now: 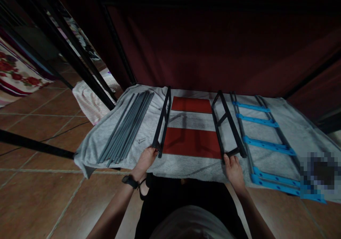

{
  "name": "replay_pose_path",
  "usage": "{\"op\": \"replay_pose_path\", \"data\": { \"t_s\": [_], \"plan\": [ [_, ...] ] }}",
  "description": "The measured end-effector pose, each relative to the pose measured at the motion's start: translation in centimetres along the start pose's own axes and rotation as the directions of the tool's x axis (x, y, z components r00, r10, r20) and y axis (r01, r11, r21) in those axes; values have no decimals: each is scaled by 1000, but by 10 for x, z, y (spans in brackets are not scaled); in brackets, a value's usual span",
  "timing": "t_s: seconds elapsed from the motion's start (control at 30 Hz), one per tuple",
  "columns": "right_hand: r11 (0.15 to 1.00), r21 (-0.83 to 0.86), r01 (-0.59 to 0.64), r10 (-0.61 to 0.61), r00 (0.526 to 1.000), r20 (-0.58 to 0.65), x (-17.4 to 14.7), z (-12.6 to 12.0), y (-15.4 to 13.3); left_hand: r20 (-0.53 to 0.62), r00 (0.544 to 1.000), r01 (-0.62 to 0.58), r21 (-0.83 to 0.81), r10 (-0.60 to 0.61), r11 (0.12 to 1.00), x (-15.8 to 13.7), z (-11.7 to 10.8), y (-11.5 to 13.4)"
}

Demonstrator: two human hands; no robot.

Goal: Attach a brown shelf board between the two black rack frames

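Near the front edge of grey cloth (186, 166), left hand (146, 159) clamps one frame (161, 115), right hand (234, 169) clamps second frame (231, 121); red panels (191, 143) between them lie apart.

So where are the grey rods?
The rods lie left of centre in the head view, on the grey cloth, to the left of the black frame in the left hand.

Home, seemingly: rose-print fabric (18, 72), tiled floor (34, 192), dark-red drape (213, 54).
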State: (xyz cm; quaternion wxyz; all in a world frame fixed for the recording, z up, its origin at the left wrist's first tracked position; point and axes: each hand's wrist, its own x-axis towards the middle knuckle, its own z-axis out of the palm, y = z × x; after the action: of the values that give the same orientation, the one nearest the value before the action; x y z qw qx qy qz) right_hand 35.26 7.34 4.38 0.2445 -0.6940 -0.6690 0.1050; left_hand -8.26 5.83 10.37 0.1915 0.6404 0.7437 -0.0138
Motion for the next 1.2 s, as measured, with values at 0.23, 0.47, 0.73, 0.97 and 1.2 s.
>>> {"op": "replay_pose_path", "data": {
  "t_s": [0.23, 0.47, 0.73, 0.97, 1.2],
  "plan": [
    [1000, -3, -9, 9, 1000, -11, 0, -1, -2, -7, 1000, 16, -20, -16, 1000, -1, 2, 2],
    [998, 49, -29, 28, 999, 30, -1, -3, -2, -48, 999, -1, -121, -5, 993, 3, 5, 0],
    [997, 63, -44, 41, 998, 56, -1, -10, -5, -90, 991, 44, -503, -103, 863, 8, 11, -5],
    [989, -15, -146, 147, 987, 58, 6, -19, -13, 78, 968, 151, -940, -237, 306, 12, 22, -1],
    [992, 36, -117, 117, 993, 25, 7, -16, -14, 130, 943, 182, -972, -307, 146, 3, 12, 7]
  ]
}}
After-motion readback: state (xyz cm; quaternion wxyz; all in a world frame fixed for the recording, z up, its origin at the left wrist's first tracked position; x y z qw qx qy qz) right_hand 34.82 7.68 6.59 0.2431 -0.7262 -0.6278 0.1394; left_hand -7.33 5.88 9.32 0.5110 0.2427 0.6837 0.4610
